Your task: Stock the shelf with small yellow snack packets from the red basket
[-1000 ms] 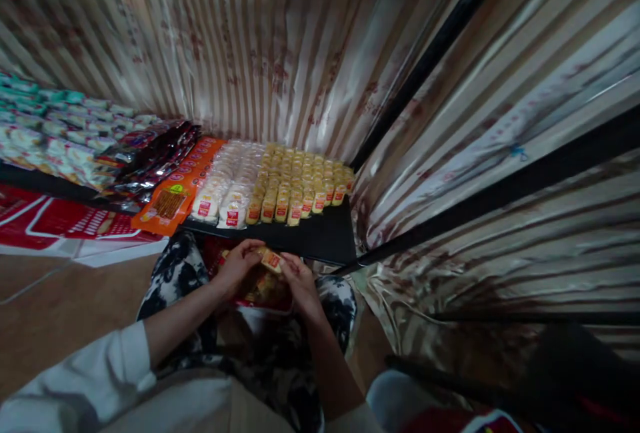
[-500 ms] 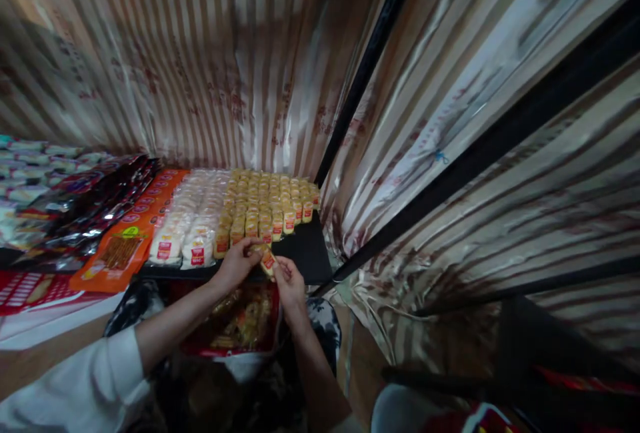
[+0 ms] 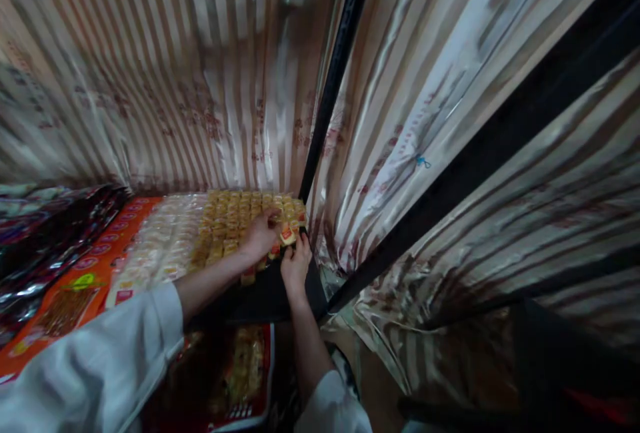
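A small yellow snack packet [image 3: 287, 234] with a red label is between my two hands at the front right of the yellow packet rows. My left hand [image 3: 261, 236] reaches over the rows, its fingers closed at the packet's left side. From below, my right hand [image 3: 297, 265] has its thumb and fingers closed at the packet's lower right edge. The rows of similar yellow packets [image 3: 233, 210] stand close together on a black shelf [image 3: 270, 296]. My left hand and forearm hide part of them.
Left of the rows lie white packets [image 3: 157, 236], an orange snack bag [image 3: 75, 296] and dark shiny bags [image 3: 45, 240]. Below the shelf is a red box [image 3: 267, 366] with yellow packets inside. A black pole [image 3: 330, 86] and striped sheeting [image 3: 225, 86] stand behind.
Both hands have moved with the packet from the shelf's front edge up and right to the front of the yellow rows. The camera view has come nearer the shelf.
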Motion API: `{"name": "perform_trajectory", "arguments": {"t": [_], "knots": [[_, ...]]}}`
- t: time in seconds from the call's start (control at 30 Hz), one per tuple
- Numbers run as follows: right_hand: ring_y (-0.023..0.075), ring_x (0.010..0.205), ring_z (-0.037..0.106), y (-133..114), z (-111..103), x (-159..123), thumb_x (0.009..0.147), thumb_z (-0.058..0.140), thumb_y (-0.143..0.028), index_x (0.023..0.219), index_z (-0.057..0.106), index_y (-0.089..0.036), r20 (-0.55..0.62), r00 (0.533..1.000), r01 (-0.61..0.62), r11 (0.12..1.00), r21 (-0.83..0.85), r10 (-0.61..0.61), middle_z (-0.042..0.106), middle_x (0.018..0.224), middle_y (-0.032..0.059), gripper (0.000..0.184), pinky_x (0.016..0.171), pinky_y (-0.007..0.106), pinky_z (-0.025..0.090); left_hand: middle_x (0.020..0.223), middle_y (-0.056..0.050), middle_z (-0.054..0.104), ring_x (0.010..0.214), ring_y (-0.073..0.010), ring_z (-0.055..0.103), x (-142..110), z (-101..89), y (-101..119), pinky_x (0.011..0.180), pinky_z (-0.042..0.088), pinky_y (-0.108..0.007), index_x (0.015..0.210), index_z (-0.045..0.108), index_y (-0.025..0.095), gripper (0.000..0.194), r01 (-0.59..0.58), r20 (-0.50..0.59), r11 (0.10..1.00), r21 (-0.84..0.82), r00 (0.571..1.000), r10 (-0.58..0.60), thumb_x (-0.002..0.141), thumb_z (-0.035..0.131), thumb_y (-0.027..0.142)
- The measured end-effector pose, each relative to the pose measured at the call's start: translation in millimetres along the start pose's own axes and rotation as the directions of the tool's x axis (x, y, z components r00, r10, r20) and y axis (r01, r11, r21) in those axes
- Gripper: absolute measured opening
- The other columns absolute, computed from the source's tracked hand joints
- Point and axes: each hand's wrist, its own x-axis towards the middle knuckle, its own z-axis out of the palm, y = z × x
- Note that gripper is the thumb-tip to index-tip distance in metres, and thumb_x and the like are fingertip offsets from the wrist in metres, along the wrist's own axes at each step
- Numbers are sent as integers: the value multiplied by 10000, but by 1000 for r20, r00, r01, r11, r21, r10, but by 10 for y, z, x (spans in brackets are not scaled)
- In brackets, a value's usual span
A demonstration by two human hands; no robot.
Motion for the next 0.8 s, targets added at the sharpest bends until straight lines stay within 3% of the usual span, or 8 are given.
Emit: {"name": "perform_trajectory", "arguments": {"t": [0.17, 0.4, 0.53, 0.8], "knots": [[252, 1272, 358, 127, 54, -16, 774, 392, -86, 1292, 491, -141, 77, 993, 102, 988, -114, -94, 402, 1388, 126, 530, 1034, 427, 344, 988, -52, 670, 744, -123, 609, 317, 166, 119, 766, 503, -280, 1092, 597, 157, 353, -68, 20, 994, 81, 998, 67, 746, 550, 105], [240, 1182, 433, -6, -8, 25, 783, 404, -66, 1261, 544, -160, 129, 991, 66, 982, -179, -43, 463, 1326, 110, 506, 997, 368, 398, 986, -49, 655, 813, -144, 609, 680, 558, 103, 821, 500, -312, 1065, 613, 167, 363, -175, 68, 968, 178, 984, 165, 731, 512, 69], [259, 1159, 444, -35, -42, 45, 786, 423, -80, 1240, 568, -171, 160, 987, 51, 974, -221, -16, 466, 1317, 114, 486, 986, 391, 414, 1076, -72, 634, 1006, -183, 576, 748, 744, 48, 920, 458, -321, 1059, 613, 175, 340, -280, 155, 917, 285, 957, 245, 747, 510, 91], [281, 1150, 445, -70, -74, 83, 783, 454, -106, 1158, 624, -152, 174, 985, 28, 973, -230, 12, 490, 1274, 134, 414, 972, 399, 424, 1114, -92, 609, 1072, -201, 544, 791, 907, -142, 930, 441, -323, 1078, 593, 151, 312, -377, 305, 809, 452, 917, 257, 786, 492, 108]]}}
